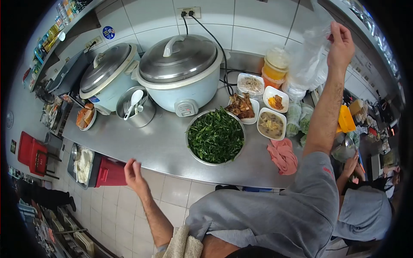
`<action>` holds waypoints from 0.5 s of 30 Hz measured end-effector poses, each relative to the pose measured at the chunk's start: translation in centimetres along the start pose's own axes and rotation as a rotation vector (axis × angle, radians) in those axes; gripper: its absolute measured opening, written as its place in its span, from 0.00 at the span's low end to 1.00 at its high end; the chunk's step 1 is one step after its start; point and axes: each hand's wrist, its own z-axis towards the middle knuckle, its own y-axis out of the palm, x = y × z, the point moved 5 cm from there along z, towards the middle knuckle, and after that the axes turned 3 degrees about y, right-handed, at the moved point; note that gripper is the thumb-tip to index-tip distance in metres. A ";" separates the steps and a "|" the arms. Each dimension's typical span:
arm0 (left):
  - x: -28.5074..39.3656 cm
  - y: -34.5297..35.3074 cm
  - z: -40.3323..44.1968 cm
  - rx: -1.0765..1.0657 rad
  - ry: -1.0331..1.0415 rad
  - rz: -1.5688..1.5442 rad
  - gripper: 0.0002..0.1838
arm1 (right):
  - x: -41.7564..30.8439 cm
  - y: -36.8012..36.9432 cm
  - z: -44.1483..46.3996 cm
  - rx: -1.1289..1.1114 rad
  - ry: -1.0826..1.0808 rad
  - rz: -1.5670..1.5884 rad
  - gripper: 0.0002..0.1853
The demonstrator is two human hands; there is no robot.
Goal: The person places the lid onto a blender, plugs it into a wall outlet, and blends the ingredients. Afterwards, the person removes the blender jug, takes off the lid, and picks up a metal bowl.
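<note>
My right hand (340, 45) is raised at the upper right, fingers pinched on a clear plastic bag (312, 58) that hangs down by the wall. My left hand (137, 177) is over the floor just off the table's front edge, loosely curled with nothing in it. Between the hands, a metal bowl heaped with chopped green leaves (216, 136) stands on the steel table (165, 148). Below the bag are a stack of lidded tubs (275, 69) with orange and yellow contents. Bags of greens (294, 118) lie below my right forearm.
Two large rice cookers (180, 81) stand along the back, with a pot of utensils (137, 109) before them. Small food dishes (272, 124) and a pink cloth (282, 157) sit right of the bowl. A red bin (109, 173) is below left. A co-worker (365, 210) stands at right.
</note>
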 end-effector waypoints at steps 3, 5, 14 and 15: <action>3.2 5.5 -0.5 -0.197 0.106 -0.058 0.14 | -3.5 0.8 -3.7 -0.123 0.160 0.356 0.07; 6.6 7.9 -1.5 -0.305 0.170 -0.084 0.15 | -5.8 1.3 -7.8 -0.236 0.302 0.557 0.06; 17.7 10.4 -9.2 -0.769 0.431 -0.644 0.58 | -22.7 -4.0 -28.0 -0.619 0.672 0.439 0.05; 18.7 10.6 -11.2 -0.857 0.438 -0.690 0.64 | -24.9 -4.9 -29.6 -0.686 0.669 0.359 0.06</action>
